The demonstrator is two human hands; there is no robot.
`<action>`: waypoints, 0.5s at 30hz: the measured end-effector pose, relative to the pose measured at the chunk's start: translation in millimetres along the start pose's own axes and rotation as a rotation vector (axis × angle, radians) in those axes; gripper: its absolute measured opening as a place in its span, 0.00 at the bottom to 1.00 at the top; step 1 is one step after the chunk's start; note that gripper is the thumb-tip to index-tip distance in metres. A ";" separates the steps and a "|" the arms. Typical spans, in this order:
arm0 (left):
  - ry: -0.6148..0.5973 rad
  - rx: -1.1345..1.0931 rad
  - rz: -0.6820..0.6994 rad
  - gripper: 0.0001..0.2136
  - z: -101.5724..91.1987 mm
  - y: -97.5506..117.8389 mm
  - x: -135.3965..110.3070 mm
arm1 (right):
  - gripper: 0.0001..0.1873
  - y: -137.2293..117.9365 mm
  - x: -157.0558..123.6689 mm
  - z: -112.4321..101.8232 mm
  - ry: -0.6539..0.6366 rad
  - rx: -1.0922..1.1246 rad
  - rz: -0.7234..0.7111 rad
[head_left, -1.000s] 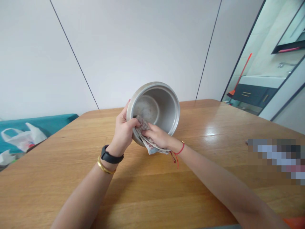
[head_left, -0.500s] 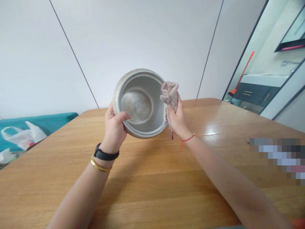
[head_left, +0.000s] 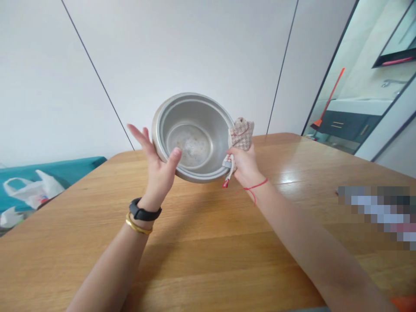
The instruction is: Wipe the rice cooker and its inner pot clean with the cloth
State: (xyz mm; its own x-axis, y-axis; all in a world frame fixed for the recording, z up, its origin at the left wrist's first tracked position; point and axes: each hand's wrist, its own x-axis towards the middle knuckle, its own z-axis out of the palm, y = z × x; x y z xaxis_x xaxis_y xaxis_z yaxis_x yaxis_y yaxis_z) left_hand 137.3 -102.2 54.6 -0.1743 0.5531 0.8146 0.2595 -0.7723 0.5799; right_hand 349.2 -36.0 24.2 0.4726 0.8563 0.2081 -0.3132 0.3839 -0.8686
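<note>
A round grey metal pot (head_left: pixel 191 143) is tilted above the table, its stained inside facing me. My right hand (head_left: pixel 245 162) grips the pot's right rim through a crumpled beige-brown patterned cloth (head_left: pixel 242 133). A small red-tipped end of the cloth dangles below the thumb. At the pot's lower left is my left hand (head_left: pixel 159 171), open, with its fingers spread away from the wall. The left thumb reaches over the rim. Whether the left palm still touches the pot, I cannot tell.
The wooden table (head_left: pixel 208 260) extends to a white panelled wall (head_left: pixel 195 43). White plastic bags (head_left: pixel 35 188) lie on a teal surface at the left. A blurred-out item (head_left: pixel 380 212) lies on the table's right side. Through a doorway stand a broom (head_left: pixel 329 97) and a sink cabinet (head_left: pixel 347 125).
My left fingers have opened and spread away from the pot's side. The pot has tipped and turned slightly. My right hand and the cloth have shifted a little right and down along the rim.
</note>
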 end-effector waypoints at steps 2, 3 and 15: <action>-0.055 0.157 0.124 0.35 -1.7 6.9 -3.0 | 0.33 -7.0 13.7 -9.9 -0.057 -0.036 0.009; -0.095 0.214 0.159 0.31 -2.5 10.7 -4.2 | 0.33 -11.2 19.3 -14.6 -0.082 -0.052 0.013; -0.555 0.707 0.421 0.07 -0.2 34.4 -9.9 | 0.23 -42.7 14.9 -20.5 -0.165 0.080 -0.029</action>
State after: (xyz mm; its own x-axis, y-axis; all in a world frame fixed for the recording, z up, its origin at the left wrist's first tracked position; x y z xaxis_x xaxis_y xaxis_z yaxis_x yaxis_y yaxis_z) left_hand 147.8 -134.2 66.5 0.4850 0.4839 0.7285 0.7364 -0.6753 -0.0416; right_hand 386.5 -46.7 55.1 0.3430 0.8869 0.3094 -0.3690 0.4301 -0.8239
